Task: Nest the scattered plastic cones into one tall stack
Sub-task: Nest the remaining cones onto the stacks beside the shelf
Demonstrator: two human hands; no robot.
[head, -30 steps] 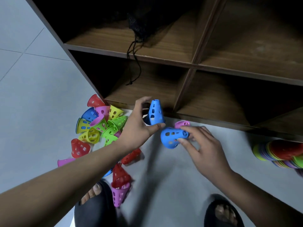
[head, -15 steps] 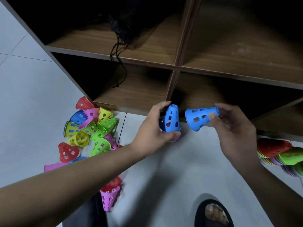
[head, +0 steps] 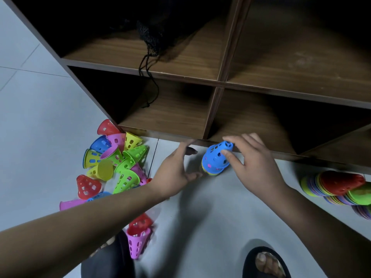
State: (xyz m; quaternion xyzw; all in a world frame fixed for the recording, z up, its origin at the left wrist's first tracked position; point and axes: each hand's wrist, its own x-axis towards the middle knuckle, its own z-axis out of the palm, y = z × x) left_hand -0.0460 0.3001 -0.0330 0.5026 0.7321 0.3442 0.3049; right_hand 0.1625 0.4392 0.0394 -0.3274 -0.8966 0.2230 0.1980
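Blue cone (head: 215, 157) lowered onto stack (head: 211, 173), right hand (head: 256, 167) pinching it

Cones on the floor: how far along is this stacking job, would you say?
Early on, it seems. A short stack topped by a blue cone stands by the shelf. The right hand pinches that cone's tip; the left hand is open beside its base. Left to do: the heap of loose cones at the left, plus a red cone and a pink cone nearer the person.
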